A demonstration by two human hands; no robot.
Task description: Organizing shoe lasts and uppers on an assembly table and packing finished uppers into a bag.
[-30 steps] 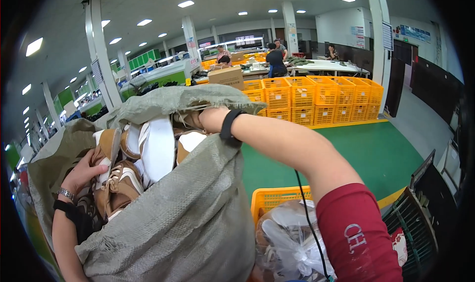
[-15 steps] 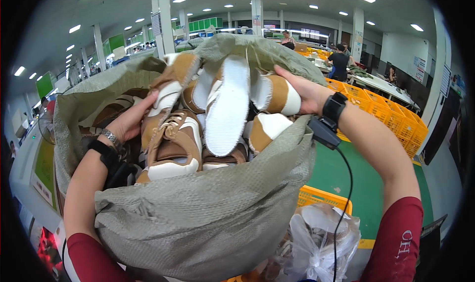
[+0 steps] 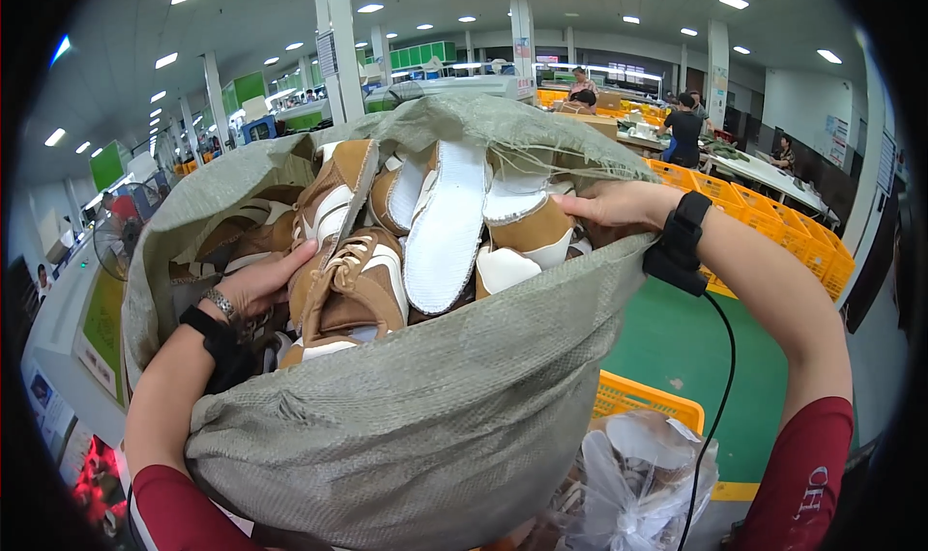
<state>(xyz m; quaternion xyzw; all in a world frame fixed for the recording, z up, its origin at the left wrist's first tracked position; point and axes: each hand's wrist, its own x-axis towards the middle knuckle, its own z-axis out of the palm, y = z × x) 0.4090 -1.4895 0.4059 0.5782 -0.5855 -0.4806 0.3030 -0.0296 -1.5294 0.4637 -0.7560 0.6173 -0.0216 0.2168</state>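
We look down into a large grey-green woven sack [image 3: 406,435] that fills the middle of the view, its mouth open toward us. It is packed with brown and white shoes [image 3: 358,280], some showing pale soles. One white sole [image 3: 447,227] stands near the centre, pointing toward twelve o'clock.

Our left hand [image 3: 259,282] reaches in from eight o'clock, fingers spread and resting against a brown shoe inside the sack. Our right hand [image 3: 614,203] comes in from three o'clock, fingers curled over the sack's rim beside a brown and white shoe; we cannot tell how firmly it grips. A black wristband [image 3: 681,232] with a trailing cable sits on that wrist.

At five o'clock lies a clear plastic bag [image 3: 633,483] in an orange crate [image 3: 643,401]. Stacked orange crates [image 3: 773,217] and a green floor [image 3: 696,358] lie at two to four o'clock.
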